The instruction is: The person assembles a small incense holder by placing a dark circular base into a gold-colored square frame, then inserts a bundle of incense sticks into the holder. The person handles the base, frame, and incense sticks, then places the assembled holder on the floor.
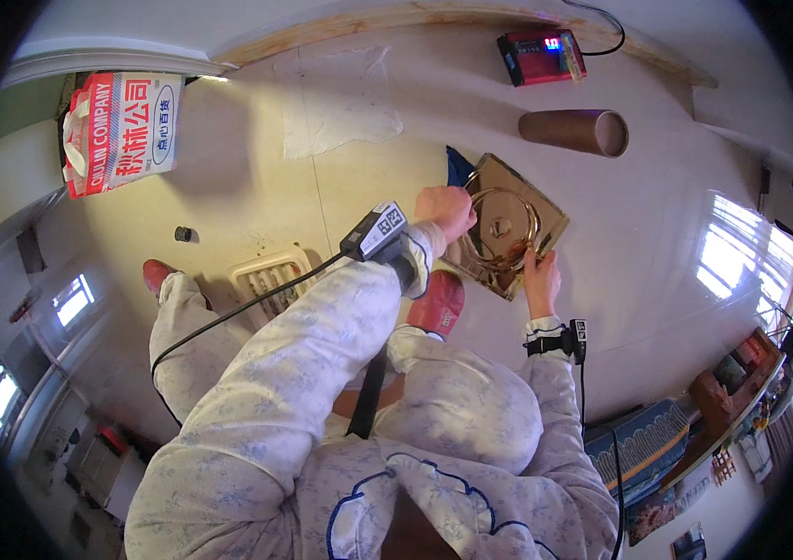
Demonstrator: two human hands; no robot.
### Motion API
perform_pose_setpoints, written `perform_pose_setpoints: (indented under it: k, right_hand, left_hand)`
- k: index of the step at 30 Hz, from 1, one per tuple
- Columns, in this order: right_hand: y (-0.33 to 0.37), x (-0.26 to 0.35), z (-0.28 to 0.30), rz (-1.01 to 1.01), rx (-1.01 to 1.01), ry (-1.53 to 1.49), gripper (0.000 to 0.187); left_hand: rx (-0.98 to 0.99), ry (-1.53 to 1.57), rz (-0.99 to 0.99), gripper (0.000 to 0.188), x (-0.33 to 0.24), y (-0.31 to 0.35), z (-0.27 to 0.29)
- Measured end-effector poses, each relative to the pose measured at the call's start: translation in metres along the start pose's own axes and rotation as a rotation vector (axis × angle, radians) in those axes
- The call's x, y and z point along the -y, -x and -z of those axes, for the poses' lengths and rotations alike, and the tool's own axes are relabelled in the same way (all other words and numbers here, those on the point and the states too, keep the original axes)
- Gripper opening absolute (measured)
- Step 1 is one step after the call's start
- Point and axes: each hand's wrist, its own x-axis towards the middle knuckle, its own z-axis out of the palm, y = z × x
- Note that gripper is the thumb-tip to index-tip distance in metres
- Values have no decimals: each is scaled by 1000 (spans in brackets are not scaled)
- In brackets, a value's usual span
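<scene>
A square, shiny brown-gold fixture [497, 175] with a reflective face sits tilted in front of me. It carries rounded golden rings [537, 217] around a small disc. My left hand [448, 210] is closed at the left side of the rings; what its fingers hold is hidden. Just beyond that hand, a dark blue cloth-like piece [458, 168] sticks out along the fixture's far left edge. My right hand [541, 280] grips the near right edge of the fixture, fingers at the rim of the rings.
A red device with a lit display [541, 58] and a brown cardboard tube [574, 132] lie farther off. At left are a red-and-white bag [126, 131], a small dark object [184, 234] and a slatted cream stool [270, 280]. A white sheet [340, 103] lies on the floor.
</scene>
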Motion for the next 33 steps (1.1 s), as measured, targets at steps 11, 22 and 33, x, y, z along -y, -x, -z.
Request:
perform_pose_setpoints:
  k: [11,22,33]
  right_hand:
    - [19,26,25,-101,158,95,55]
    - [52,269,-13,812,242,-595,25]
    - [44,333,-85,812,81,-58,41]
  left_hand:
    - [172,-33,-166,42,21,74,99]
    - [-178,412,186,38,109,342,283]
    - [-86,100,57,36,160,382,260]
